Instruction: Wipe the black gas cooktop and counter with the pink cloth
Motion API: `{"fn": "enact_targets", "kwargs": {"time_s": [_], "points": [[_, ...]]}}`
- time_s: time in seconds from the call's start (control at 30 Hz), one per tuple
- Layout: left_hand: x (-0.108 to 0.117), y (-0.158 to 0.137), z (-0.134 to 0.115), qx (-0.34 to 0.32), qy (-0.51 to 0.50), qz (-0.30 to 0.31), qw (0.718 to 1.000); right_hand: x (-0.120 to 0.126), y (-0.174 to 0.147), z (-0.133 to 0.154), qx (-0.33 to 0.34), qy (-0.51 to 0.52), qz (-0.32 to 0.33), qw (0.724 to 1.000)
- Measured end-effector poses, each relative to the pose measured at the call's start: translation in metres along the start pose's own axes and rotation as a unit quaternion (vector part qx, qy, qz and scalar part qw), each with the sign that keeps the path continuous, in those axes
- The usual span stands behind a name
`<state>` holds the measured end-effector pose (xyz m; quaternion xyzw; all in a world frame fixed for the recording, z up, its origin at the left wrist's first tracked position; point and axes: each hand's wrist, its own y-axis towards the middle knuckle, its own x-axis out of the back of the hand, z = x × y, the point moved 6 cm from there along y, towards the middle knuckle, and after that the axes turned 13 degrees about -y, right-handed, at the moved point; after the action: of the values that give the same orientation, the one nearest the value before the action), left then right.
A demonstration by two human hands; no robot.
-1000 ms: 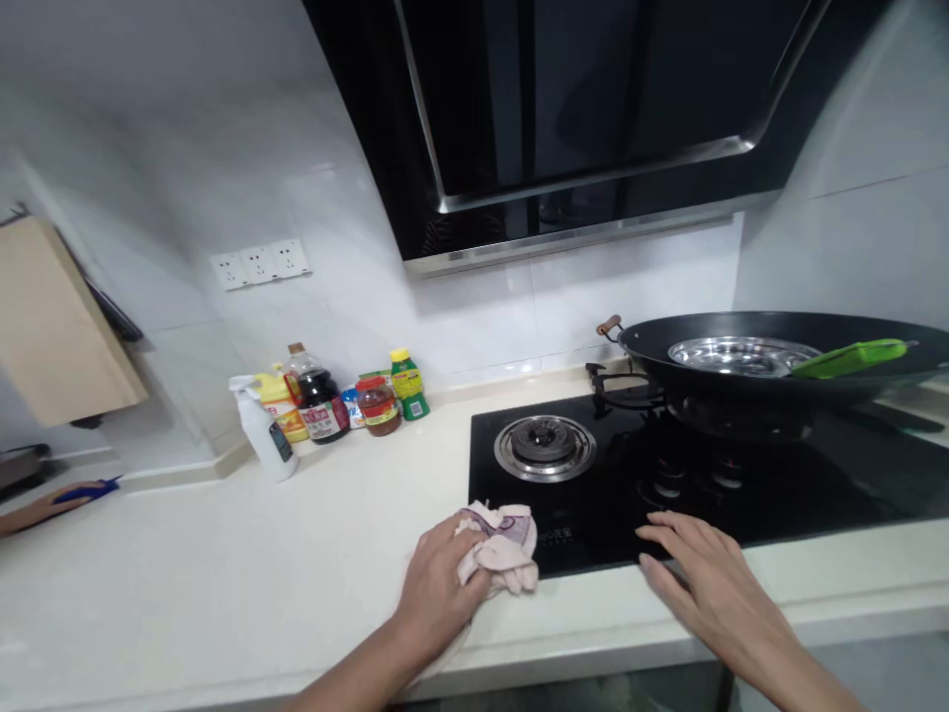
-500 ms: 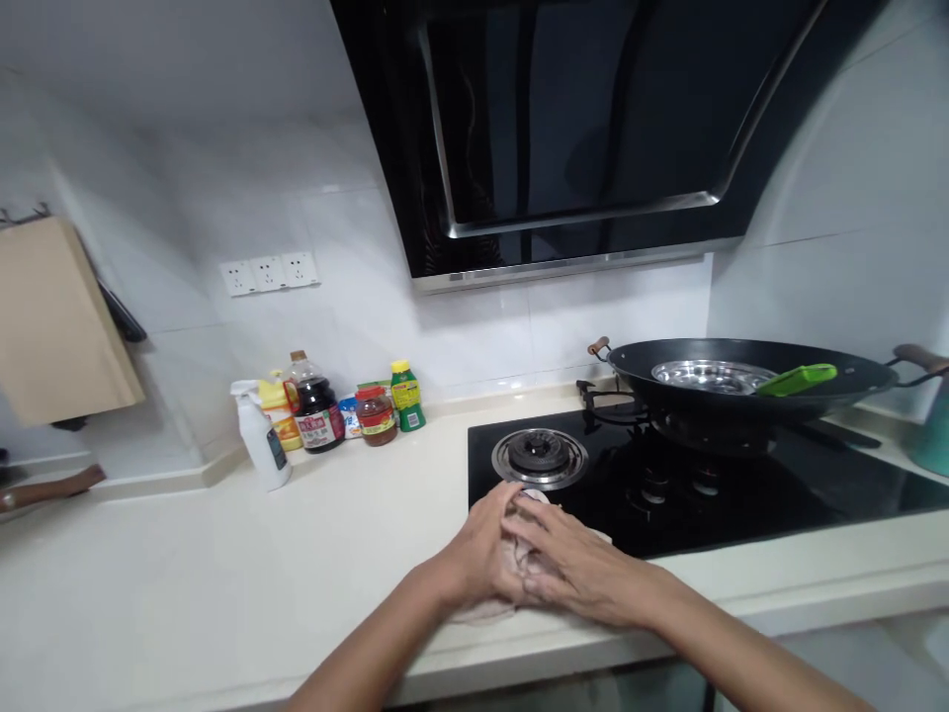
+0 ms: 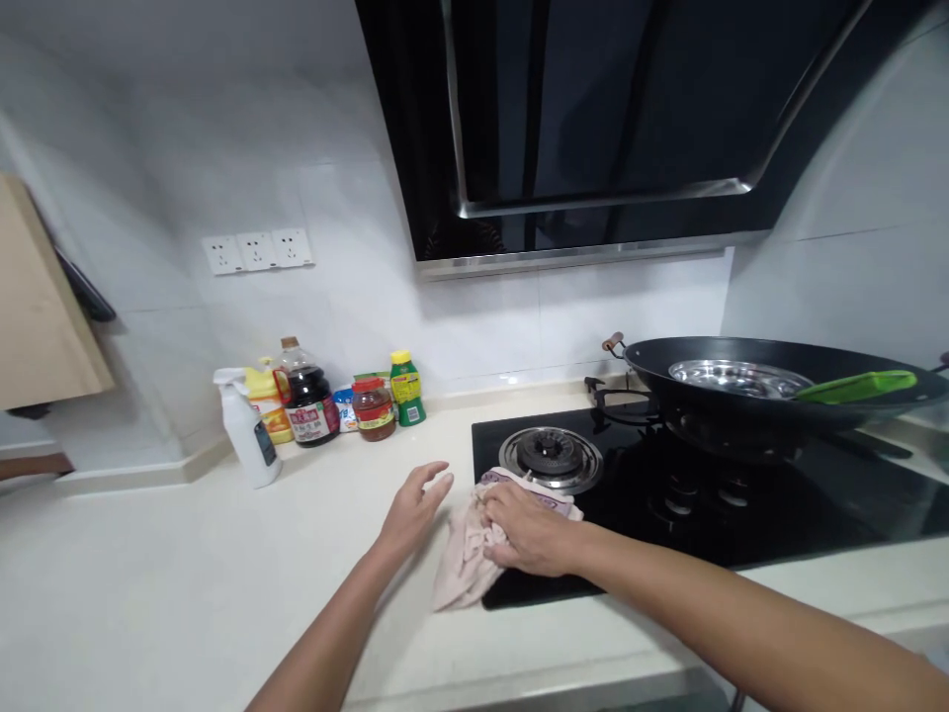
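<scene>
Pale counter (image 3: 185, 574) with a black cooktop (image 3: 630, 534) set in it. Your right hand (image 3: 532, 534) grips a pink cloth (image 3: 469, 559), bunched across the cooktop's front left corner; your left hand (image 3: 411, 509) is empty, fingers loosely open, just left of the cooktop. Wok (image 3: 741, 407) on the cooktop's right side, red-lidded jar (image 3: 375, 410) and white spray bottle (image 3: 248, 435) left of it, range hood (image 3: 578, 230) above it.

A crumpled pale pink cloth (image 3: 467, 556) with purple print lies across the left edge of the black cooktop (image 3: 630, 534).
</scene>
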<state>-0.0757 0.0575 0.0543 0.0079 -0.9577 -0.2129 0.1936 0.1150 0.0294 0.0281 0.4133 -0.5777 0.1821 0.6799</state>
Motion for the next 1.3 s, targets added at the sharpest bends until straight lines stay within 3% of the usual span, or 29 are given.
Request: {"fn": "enact_targets", "kwargs": {"time_s": [0.17,0.33,0.4,0.6,0.77,0.97,1.13,1.3], "points": [[-0.038,-0.018,-0.004,-0.076,0.019,0.058,0.995,-0.028,0.068,-0.039,-0.060,-0.029,0.036,0.997],[-0.072,-0.050,0.004,-0.083,0.132,0.241,0.958,-0.052,0.128,-0.093,-0.141,-0.052,0.089,0.985],[-0.077,-0.057,0.008,-0.099,0.158,0.287,0.940,-0.059,0.146,-0.118,-0.156,-0.057,0.101,0.981],[-0.074,-0.057,0.014,-0.193,0.144,0.267,0.933,-0.072,0.170,-0.197,-0.163,-0.062,0.120,0.977],[-0.072,-0.061,0.013,-0.232,0.128,0.255,0.930,-0.063,0.147,-0.257,-0.197,-0.084,0.123,0.969],[-0.073,-0.057,0.010,-0.180,0.146,0.271,0.934,-0.046,0.084,-0.310,-0.275,-0.122,0.126,0.945],[-0.074,-0.051,0.009,-0.103,0.167,0.307,0.931,-0.031,0.031,-0.316,-0.317,-0.141,0.125,0.930],[-0.071,-0.048,0.005,-0.074,0.154,0.318,0.933,-0.009,-0.016,-0.296,-0.344,-0.146,0.139,0.917]]}}
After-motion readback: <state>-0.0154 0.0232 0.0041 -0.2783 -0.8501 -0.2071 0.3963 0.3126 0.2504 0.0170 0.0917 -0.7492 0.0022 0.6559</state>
